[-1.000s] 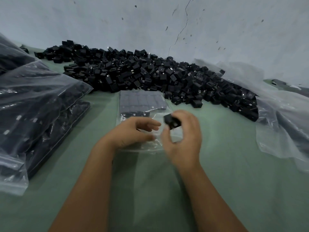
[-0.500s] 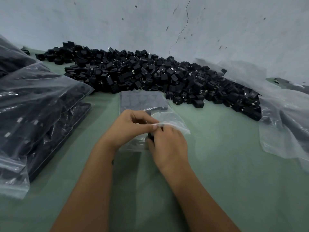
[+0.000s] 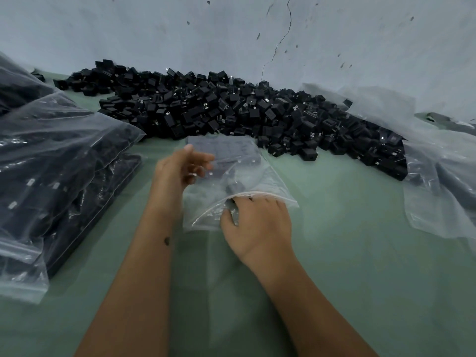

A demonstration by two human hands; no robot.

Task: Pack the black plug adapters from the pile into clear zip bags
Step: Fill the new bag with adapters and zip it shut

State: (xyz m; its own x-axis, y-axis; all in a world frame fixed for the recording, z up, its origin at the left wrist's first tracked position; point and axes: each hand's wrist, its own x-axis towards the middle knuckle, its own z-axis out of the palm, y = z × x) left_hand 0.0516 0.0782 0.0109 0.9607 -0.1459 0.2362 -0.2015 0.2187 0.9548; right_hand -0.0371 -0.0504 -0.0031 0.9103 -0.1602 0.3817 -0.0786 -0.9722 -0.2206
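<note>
A big pile of black plug adapters (image 3: 231, 112) lies along the wall. In front of it a clear zip bag (image 3: 273, 181) lies flat on the green table, with rows of adapters (image 3: 226, 150) packed at its far end. One loose adapter (image 3: 235, 188) sits inside the bag near its mouth. My right hand (image 3: 257, 225) reaches into the bag mouth; its fingertips are under the upper lip, just short of that adapter, and its thumb rests on the lower layer. My left hand (image 3: 184, 167) hovers over the bag's left side, blurred, fingers loosely curled and holding nothing I can see.
Large clear bags filled with adapters (image 3: 51, 171) are stacked at the left. Loose crumpled clear plastic (image 3: 438, 181) covers the right side. The grey wall (image 3: 231, 34) stands right behind the pile. Green table surface (image 3: 360, 253) stretches in front and to the right.
My right hand carried an adapter from above the bag into its mouth, and the adapter now lies inside. My left hand let go of the bag's upper lip and moved up and left.
</note>
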